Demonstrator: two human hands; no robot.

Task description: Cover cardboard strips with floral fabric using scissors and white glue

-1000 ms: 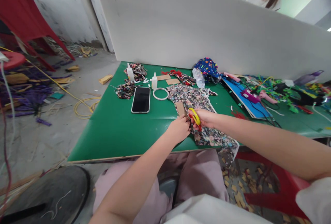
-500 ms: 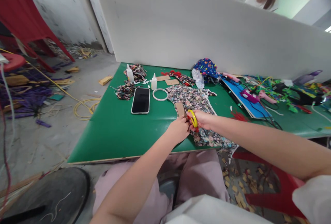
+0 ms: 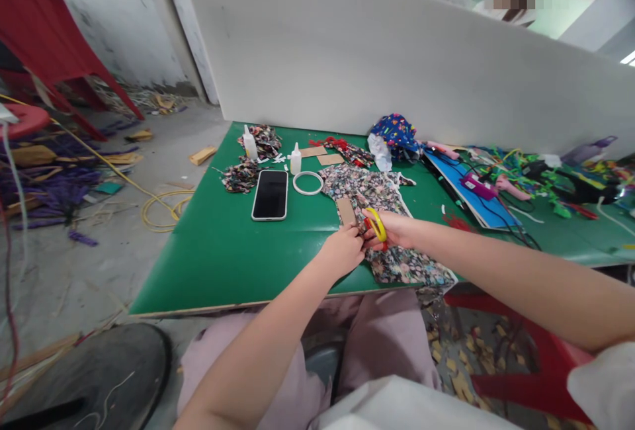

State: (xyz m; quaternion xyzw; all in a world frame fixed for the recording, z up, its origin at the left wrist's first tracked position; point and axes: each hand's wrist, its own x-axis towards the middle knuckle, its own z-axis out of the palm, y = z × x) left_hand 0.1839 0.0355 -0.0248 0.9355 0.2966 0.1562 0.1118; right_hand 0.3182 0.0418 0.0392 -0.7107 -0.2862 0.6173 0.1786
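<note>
Watching remotely, I see the yellow-and-red looped plastic-handled scissors swung slightly rightward mid-frame in the curled right hand, the left hand closed on tan rectangular cardboard, likely between snips.

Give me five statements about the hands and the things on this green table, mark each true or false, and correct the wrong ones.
1. The white ring lies between the phone and the floral fabric. True.
2. The right hand holds scissors with yellow and red handles. True.
3. The left hand holds the phone. False: it holds a tan strip, and the phone lies on the table.
4. The white bottle nearest the ring lies on its side. False: it stands upright.
5. The blue patterned cloth is to the right of the phone in the picture. True.
</note>
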